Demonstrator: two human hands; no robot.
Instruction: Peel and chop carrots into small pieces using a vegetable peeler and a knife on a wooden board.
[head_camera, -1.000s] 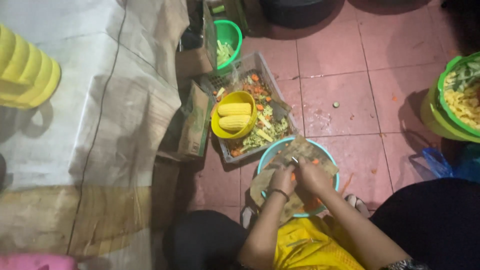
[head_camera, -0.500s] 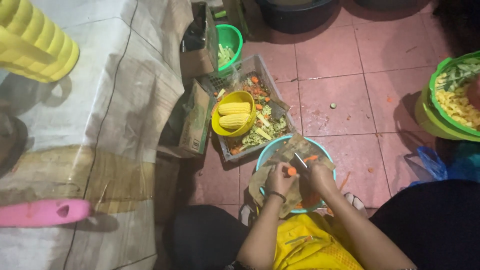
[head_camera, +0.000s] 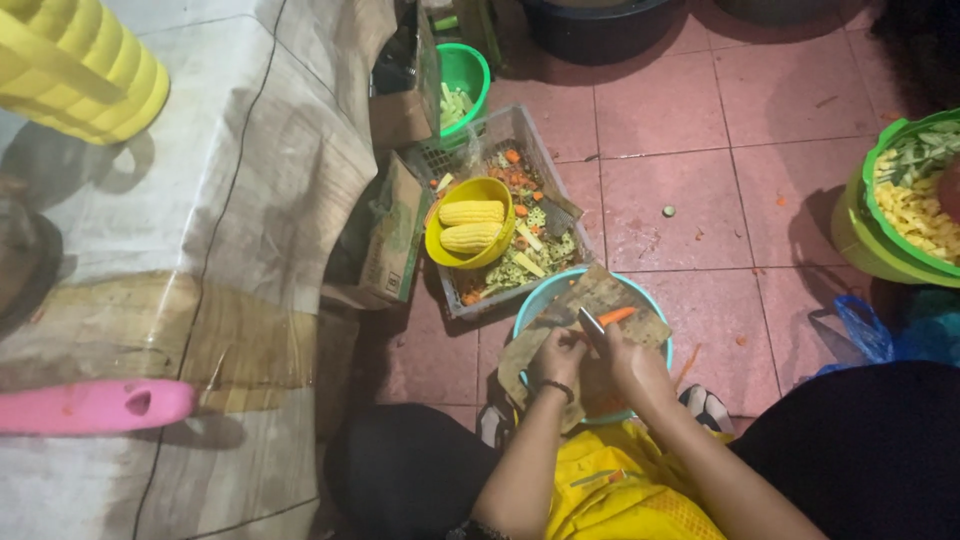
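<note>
Yellow plastic bowl (head_camera: 470, 236) with two corn cobs sits in grey crate's left half. Left hand (head_camera: 556, 357) pinches orange carrot piece (head_camera: 615, 316) over worn board on teal basin (head_camera: 530, 305); right hand (head_camera: 630, 362) grips steel knife (head_camera: 591, 328). Judged: slicing under way; next cut needs fingers clear of blade

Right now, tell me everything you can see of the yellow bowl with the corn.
The yellow bowl is a round, plastic-looking bowl sitting upright, slightly tipped, on the left side of a grey crate of chopped vegetable scraps on the pink tiled floor. It holds two corn cobs lying side by side. A cardboard box stands just left of it. No hand touches it.
</note>
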